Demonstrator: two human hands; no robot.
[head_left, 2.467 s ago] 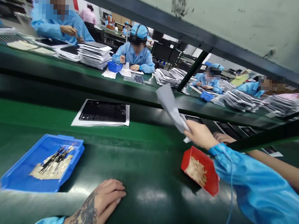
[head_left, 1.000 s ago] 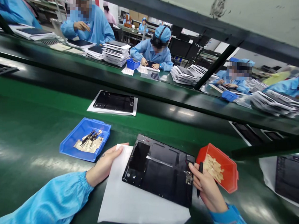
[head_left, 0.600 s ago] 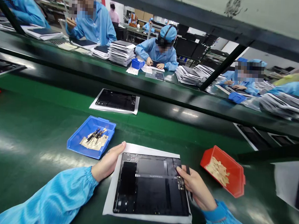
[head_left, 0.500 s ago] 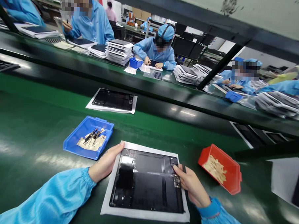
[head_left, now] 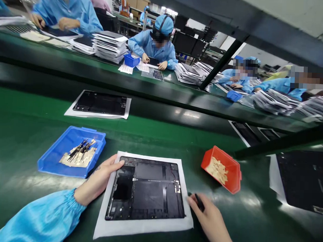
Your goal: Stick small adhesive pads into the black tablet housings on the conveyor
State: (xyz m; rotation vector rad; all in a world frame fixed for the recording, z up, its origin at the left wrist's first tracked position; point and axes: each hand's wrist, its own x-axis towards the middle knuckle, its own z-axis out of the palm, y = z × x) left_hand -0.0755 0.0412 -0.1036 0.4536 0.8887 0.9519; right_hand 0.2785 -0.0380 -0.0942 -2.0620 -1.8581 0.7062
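A black tablet back shell (head_left: 146, 189) lies flat on a white sheet (head_left: 143, 225) on the green bench in front of me. My left hand (head_left: 97, 180) rests at the shell's left edge, thumb on the sheet's upper left corner, fingers loosely stretched, holding nothing. My right hand (head_left: 212, 219) sits just right of the sheet, fingers closed round a thin black tool (head_left: 199, 203). A blue tray (head_left: 53, 157) with dark thin parts on paper stands to the left. A red bin (head_left: 232, 174) of small tan pieces stands to the right.
Another black shell on a white sheet (head_left: 99, 104) lies farther back on the green belt. More shells (head_left: 303, 179) lie at right. Across the line, several people in blue coats work beside stacks of sheets (head_left: 108, 45). A dark frame bar (head_left: 281, 142) crosses at right.
The shell and sheet went from held and tilted to lying flat on the bench. My right hand slid off the shell's right edge to the bench beside the sheet.
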